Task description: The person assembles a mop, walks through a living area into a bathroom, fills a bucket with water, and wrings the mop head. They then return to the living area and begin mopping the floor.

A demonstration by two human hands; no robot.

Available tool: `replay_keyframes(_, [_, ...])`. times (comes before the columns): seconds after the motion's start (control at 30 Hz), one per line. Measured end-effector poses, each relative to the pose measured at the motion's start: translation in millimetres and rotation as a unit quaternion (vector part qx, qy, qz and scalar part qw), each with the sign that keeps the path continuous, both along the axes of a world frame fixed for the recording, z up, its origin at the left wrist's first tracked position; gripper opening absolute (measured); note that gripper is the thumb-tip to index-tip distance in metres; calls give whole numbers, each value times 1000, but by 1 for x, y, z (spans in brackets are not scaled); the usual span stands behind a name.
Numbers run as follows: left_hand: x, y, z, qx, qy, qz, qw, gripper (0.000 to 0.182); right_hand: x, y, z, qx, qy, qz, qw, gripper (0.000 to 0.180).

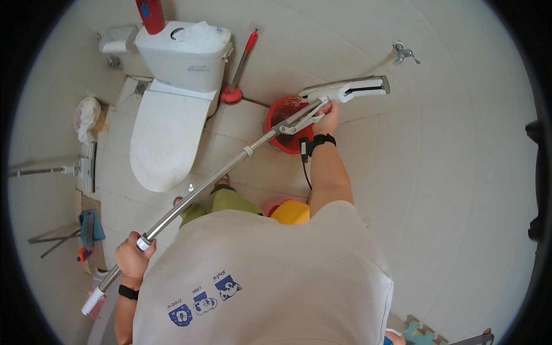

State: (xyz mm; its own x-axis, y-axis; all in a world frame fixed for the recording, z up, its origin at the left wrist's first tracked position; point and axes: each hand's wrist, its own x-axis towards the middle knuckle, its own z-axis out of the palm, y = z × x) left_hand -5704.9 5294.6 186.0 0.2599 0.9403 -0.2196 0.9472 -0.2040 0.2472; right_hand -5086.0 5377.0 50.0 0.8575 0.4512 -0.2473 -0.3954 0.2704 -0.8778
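Observation:
A sponge mop with a steel pole (220,173) slants across my body from lower left to upper right. My left hand (133,257) grips its pole at the white collar, above the white end cap. Close to the mop head (345,89), my right hand (327,118) is closed around the white wringer lever (304,125); the fingers are partly hidden. Directly below that end stands a red bucket (270,129) with dark contents, its far rim partly covered by the mop head.
A white toilet (166,133) stands ahead to the left, with a red-handled plunger (232,95) beside it. A tap (403,54) juts from the wall. Another mop (89,168), a blue dustpan (95,226) and a bagged bin (87,114) line the left wall. Something yellow (291,212) is near my legs.

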Motion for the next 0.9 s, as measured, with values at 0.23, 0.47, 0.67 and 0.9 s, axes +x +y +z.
replay_keyframes(0.23, [4, 7, 6, 27, -14, -19, 999, 36, 4, -4, 2, 20, 37, 2, 999, 39])
replay_keyframes(0.47, [10, 25, 25, -137, -38, 58, 988, 39, 3, 9, 17, -118, -75, 24, 990, 37])
replay_keyframes(0.67, [14, 43, 42, -223, -55, 61, 971, 39, -19, -9, 55, -215, -113, -38, 969, 31])
replay_keyframes(0.9, [28, 55, 55, -249, -61, 47, 965, 39, -75, -68, 82, -152, -120, -139, 971, 19])
